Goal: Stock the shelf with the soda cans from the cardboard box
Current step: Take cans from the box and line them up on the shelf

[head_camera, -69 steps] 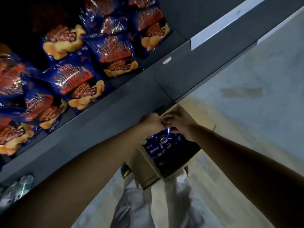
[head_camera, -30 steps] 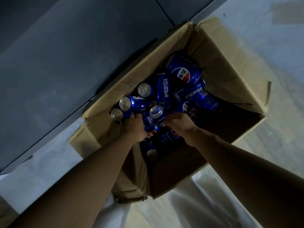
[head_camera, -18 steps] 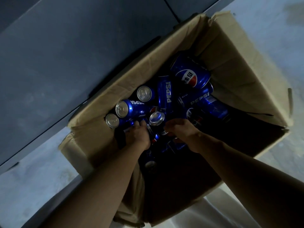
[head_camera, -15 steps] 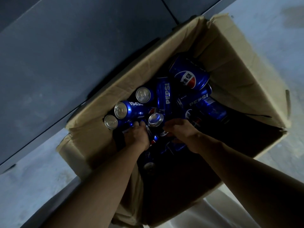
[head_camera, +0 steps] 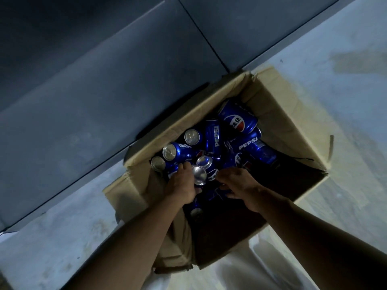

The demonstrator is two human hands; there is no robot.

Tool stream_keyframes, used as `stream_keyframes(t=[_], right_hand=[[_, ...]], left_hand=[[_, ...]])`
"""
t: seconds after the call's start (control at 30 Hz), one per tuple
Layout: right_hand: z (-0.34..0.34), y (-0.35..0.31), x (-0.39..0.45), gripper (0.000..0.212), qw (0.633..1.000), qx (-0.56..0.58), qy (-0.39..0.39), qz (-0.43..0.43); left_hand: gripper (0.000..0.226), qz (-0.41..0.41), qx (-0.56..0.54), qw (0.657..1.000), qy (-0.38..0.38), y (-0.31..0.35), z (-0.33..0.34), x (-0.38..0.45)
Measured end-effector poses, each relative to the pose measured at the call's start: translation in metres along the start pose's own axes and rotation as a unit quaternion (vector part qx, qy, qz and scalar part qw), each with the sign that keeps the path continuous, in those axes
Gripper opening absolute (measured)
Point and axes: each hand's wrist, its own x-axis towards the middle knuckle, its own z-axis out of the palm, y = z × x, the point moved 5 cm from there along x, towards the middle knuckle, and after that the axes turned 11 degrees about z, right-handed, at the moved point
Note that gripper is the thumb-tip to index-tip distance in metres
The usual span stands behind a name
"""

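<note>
Nearest, pale trousers below both forearms, reaching down into the open cardboard box on the floor. Left hand curled round a Pepsi can, silver end tipped up toward the camera, apparently lifted clear of the heap for carrying to the shelf. Right hand just beside it, fingers bent down among the blue cans; cannot tell whether gripping one or only feeling for one. Farther in, loose Pepsi cans heaped against the far wall, some on their sides, some end-up, tumbled rather than packed, so picked singly. Beyond the box, the dark grey shelf base, its shelves out of view. Compared with half a second ago, left-hand can raised and turned end-on, hands otherwise in much the same spot.
</note>
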Motion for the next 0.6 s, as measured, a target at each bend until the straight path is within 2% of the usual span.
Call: stream_keyframes(t=[0.2, 0.4, 0.6], right_hand=[[0.005, -0.021, -0.067, 0.013, 0.999, 0.029, 0.008, -0.009], [-0.004, -0.044, -0.139, 0.008, 0.996, 0.082, 0.031, -0.018], [-0.02, -0.054, -0.198, 0.02, 0.991, 0.118, 0.05, -0.022]], left_hand=[[0.065, 0.05, -0.081, 0.993, 0.073, 0.039, -0.056, -0.05], [0.077, 0.088, -0.111, 0.98, 0.138, 0.074, -0.123, -0.107], [0.073, 0.108, -0.153, 0.966, 0.178, 0.098, -0.178, -0.161]])
